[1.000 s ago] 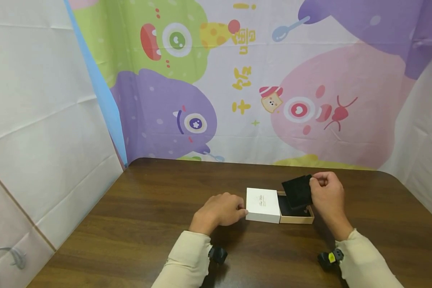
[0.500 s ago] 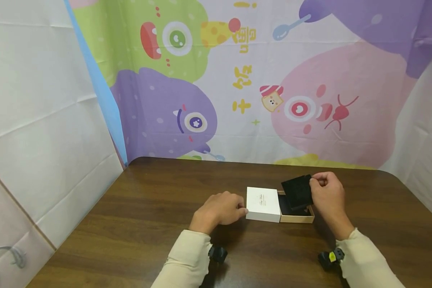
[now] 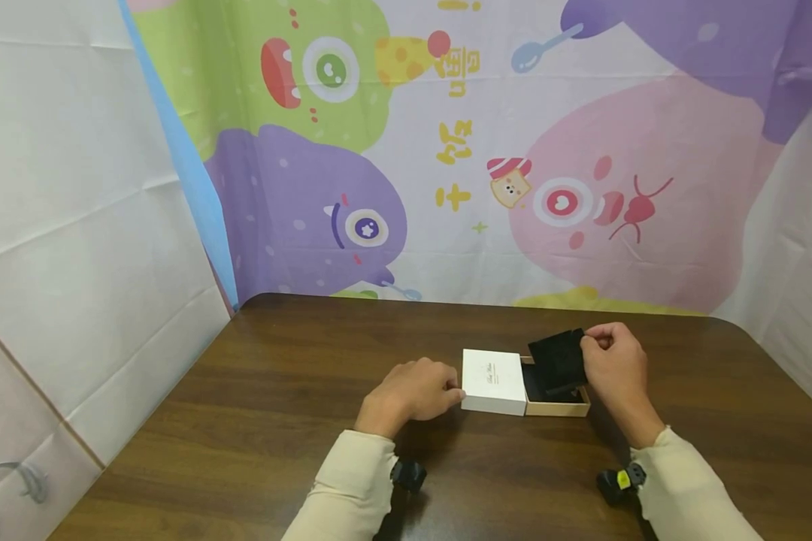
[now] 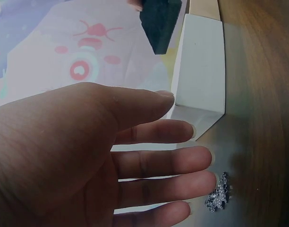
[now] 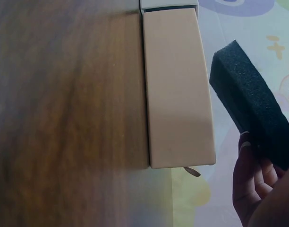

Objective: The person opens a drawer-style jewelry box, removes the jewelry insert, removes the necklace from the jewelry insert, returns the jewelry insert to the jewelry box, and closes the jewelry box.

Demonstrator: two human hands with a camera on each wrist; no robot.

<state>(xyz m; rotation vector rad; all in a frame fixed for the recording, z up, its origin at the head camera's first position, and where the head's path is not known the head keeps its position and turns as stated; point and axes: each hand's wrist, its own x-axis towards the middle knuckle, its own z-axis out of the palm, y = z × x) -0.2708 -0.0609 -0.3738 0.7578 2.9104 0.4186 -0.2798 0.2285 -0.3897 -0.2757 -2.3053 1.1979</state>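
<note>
On the table lies a small gift box, its white sleeve [image 3: 492,382] at the left and a tan drawer [image 3: 558,409] pulled out to the right. My right hand [image 3: 616,372] pinches a thick black foam pad [image 3: 556,362] by its edge, tilted above the drawer. Black lining shows inside the drawer under it. My left hand [image 3: 416,388] is at the sleeve's left end, thumb at its edge; the left wrist view shows fairly straight fingers [image 4: 163,161]. Beyond those fingertips sits a shiny silver chain-like piece [image 4: 219,194] on the table, hidden in the head view.
A short ribbon tab [image 5: 192,171] sticks out from the drawer's end. The brown wooden table [image 3: 277,451] has a printed cartoon cloth [image 3: 460,248] behind it and a pale cloth wall [image 3: 74,150] at the left.
</note>
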